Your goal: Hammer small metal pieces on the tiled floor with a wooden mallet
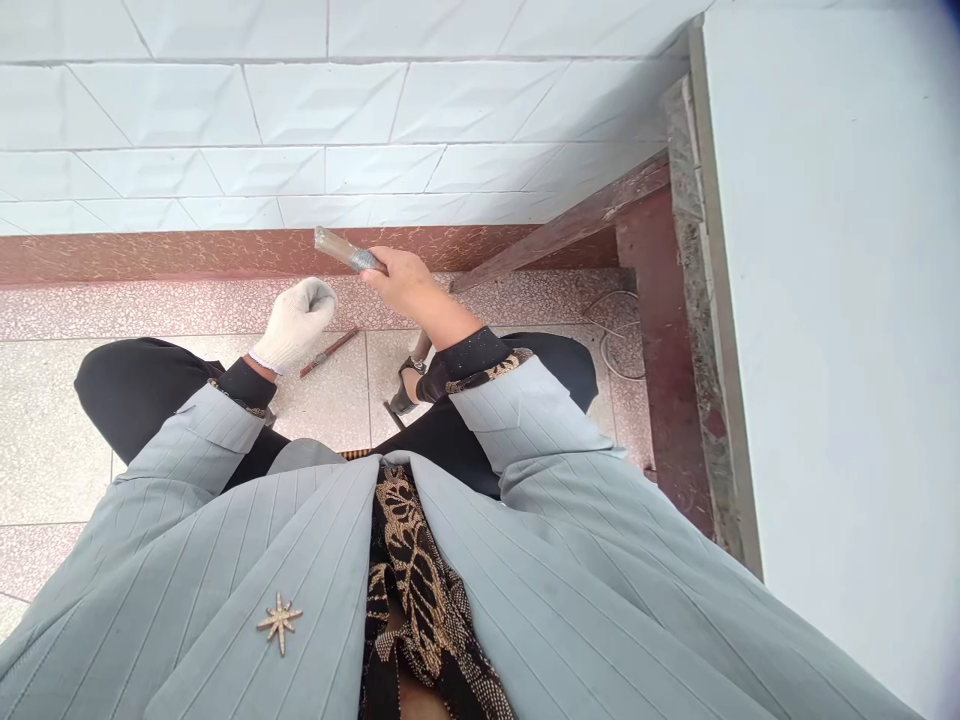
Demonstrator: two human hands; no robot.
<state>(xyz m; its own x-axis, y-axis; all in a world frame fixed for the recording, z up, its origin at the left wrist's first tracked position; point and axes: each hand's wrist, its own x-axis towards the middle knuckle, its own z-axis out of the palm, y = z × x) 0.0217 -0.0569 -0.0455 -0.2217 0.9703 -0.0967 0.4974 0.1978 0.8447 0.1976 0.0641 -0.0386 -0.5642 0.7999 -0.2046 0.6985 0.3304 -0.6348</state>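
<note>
My right hand [401, 280] is bare and closed around the end of a short grey tool [341, 250], perhaps a chisel or file, that points up and left toward the wall. My left hand [294, 322] wears a white knit glove and is curled into a loose fist, with nothing visible in it. It hovers over the speckled floor just left of the right hand. A thin reddish-brown rod [328, 352] lies on the floor tiles right below the gloved hand.
A white tiled wall [300, 120] with a red-brown skirting [150, 255] runs across ahead. At the right stand a dark wooden door frame [675, 330] and a white door [840, 300]. A thin wire [615, 320] loops on the floor. A dark shoe [409, 385] shows below my right wrist.
</note>
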